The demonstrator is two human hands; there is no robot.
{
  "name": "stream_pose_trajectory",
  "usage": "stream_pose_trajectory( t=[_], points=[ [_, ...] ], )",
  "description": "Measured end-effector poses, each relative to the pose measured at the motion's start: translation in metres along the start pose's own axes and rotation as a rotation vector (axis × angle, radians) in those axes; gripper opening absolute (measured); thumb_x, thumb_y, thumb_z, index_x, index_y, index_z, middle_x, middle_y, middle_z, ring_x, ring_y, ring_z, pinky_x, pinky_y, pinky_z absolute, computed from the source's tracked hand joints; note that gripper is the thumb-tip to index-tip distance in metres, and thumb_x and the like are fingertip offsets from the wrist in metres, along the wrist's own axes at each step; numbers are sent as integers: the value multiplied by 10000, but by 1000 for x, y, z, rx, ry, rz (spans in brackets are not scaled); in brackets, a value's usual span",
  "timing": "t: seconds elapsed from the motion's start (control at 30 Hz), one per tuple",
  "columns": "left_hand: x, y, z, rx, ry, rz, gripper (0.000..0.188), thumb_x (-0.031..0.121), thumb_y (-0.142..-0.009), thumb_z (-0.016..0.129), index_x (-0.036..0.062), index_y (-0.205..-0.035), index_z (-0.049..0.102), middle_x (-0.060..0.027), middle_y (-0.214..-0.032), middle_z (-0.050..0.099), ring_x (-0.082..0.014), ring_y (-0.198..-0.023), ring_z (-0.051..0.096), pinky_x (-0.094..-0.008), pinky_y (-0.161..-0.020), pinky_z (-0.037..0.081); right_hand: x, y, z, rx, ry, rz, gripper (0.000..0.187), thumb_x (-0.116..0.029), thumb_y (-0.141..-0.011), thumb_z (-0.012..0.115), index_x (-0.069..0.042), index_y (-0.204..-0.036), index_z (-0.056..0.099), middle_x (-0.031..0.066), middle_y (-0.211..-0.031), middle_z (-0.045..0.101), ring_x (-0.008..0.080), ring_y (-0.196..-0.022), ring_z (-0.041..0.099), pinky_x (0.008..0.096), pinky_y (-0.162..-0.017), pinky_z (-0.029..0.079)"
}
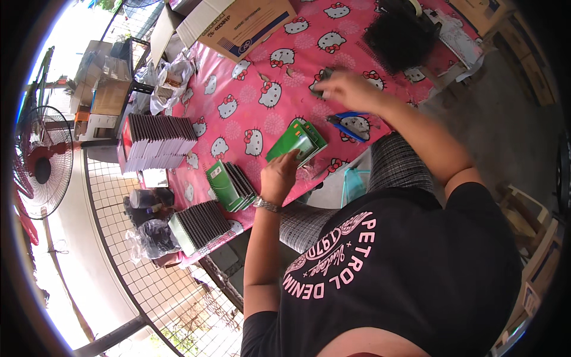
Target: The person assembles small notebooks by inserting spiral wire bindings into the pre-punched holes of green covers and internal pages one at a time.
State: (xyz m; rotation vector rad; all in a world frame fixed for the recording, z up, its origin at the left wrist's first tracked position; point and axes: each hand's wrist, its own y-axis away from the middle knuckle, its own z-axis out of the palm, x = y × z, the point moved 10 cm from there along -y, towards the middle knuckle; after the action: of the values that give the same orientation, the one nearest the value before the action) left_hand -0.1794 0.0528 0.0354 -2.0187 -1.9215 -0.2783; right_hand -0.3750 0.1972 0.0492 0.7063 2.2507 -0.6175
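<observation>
My left hand (279, 177) grips the near edge of a green spiral notebook (291, 143), its fingers bent over the cover. Another green notebook (315, 138) shows from under it. My right hand (351, 90), smeared by motion, is over the table beyond the notebooks. Its fingers close around a small dark thing (323, 82) too blurred to name. Between the two hands lie blue-handled pliers (348, 126). Left of my left hand, a fanned stack of green spiral notebooks (229, 185) lies on the table.
A pink cartoon-print cloth (250, 107) covers the table. Notebook stacks stand at left, one tall (156, 143), one lower (199, 226). A cardboard box (244, 27) sits at the far side, a black bristly heap (399, 41) at far right. A fan (43, 163) stands left.
</observation>
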Motion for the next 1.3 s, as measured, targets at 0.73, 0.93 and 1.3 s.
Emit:
stream_pose_trajectory(
  t=[0.73,0.93,1.3],
  points=[
    [9,-14,-18,322,-244,-86,176,208,-916,645,90,-1042,608,-75,-930,640,-279,-920,597,-443,-901,407,-60,29,54,43,-264,-273,329,19,-815,700,-131,-1105,746,59,-920,582,209,-824,632,342,-736,519],
    [26,-18,-24,421,-224,-34,227,162,-918,619,71,-1120,570,-101,-983,636,-292,-967,591,-461,-978,391,-53,23,71,-158,-352,-103,382,-85,-883,669,-95,-1264,637,105,-1022,657,237,-874,648,375,-784,520],
    [29,-21,-16,340,-207,-60,267,163,-911,626,62,-1150,563,-102,-988,632,-289,-978,593,-448,-976,381,-97,21,63,-195,-7,-167,324,-66,-848,660,-61,-1167,600,109,-956,593,321,-965,627,424,-796,521]
  ],
)
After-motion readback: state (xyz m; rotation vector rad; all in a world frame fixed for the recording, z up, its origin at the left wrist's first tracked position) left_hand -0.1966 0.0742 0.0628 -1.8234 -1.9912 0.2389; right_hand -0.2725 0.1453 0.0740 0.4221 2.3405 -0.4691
